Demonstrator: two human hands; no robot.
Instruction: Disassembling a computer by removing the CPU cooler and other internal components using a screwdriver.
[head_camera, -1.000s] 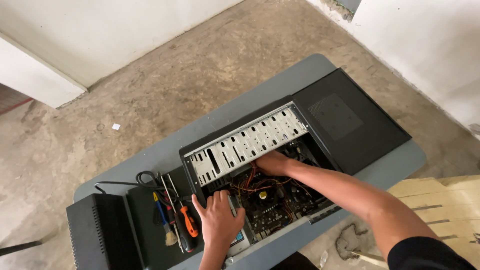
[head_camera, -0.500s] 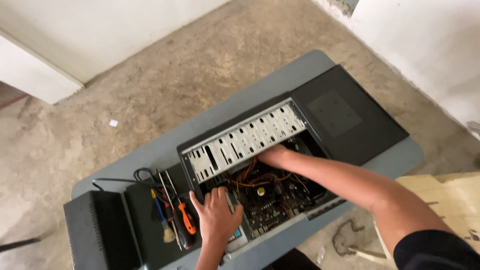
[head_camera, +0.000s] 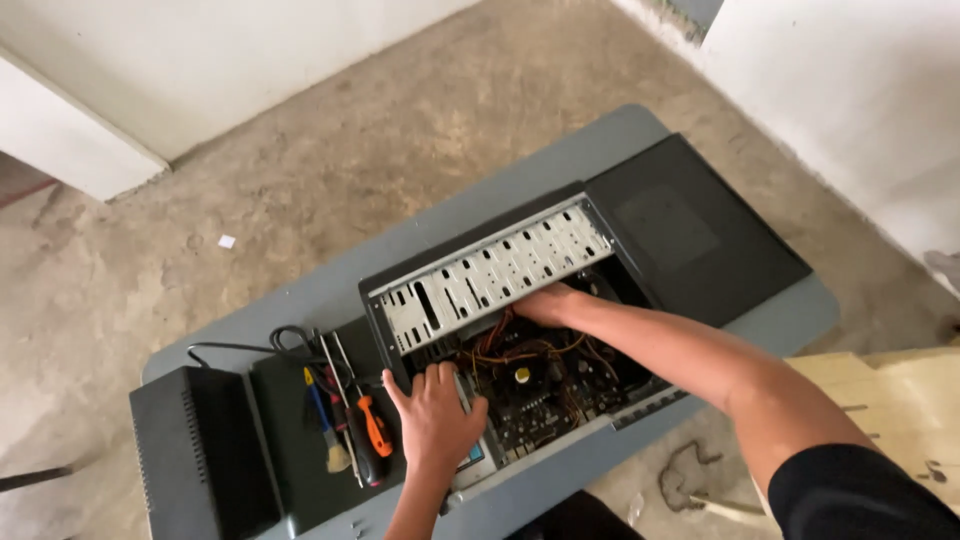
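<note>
Open computer case (head_camera: 520, 300) lying on its side on a grey table (head_camera: 330, 295), seen from above the worker's head. The case's long axis runs diagonally across the table, from lower left to upper right, with its perforated metal back plate (head_camera: 490, 270) along the far edge and the motherboard (head_camera: 540, 385) with its orange and red wiring exposed inside.

The 2 hands enter from the near side. The left hand (head_camera: 435, 420) rests palm down, fingers spread and gripping nothing, on the case's near left corner. The right hand (head_camera: 548, 303) reaches deeper, across the board to the far wall just under the back plate; its fingers are curled out of sight in the wiring, so whether they grip anything cannot be told. The right hand is therefore the nearer of the 2 to the cable bundle, the left the nearer to the case rim.

Just left of the left hand lie an orange-handled screwdriver (head_camera: 376, 428), a small brush (head_camera: 328, 428) and a black box (head_camera: 200, 465). The detached black side panel (head_camera: 700, 235) lies at the case's right end.
</note>
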